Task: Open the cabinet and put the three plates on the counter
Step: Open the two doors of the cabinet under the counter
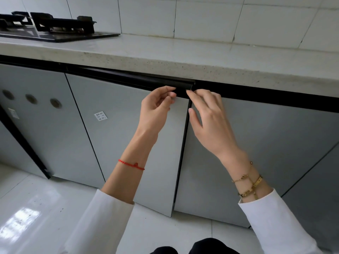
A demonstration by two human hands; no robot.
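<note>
White sleeves cover both arms at the bottom of the view, closest to the camera. Something dark sits at the very bottom edge between them. A red string goes around the left wrist. Gold bracelets go around the right wrist. Under the arms is a shiny white tile floor.

Both hands reach up to the grey cabinet door in the middle. This door is pulled out a little bit. Its right edge stands out in front of the next grey door, and a thin dark gap shows between them. You cannot see inside, so no plates show.

The left hand has curled fingers and pinches the black handle strip at the top right corner of the door. The right hand is just beside it. Its fingertips hook on the end of the same black strip, and its thumb points down next to the door's edge. The two hands are very close but not touching.

A small white sticker is on the door, off to the left. The door further left has three round holes.

Above the doors is the pale stone counter. A black gas stove sits on it at the far left. Behind the counter is a white tile wall.
</note>
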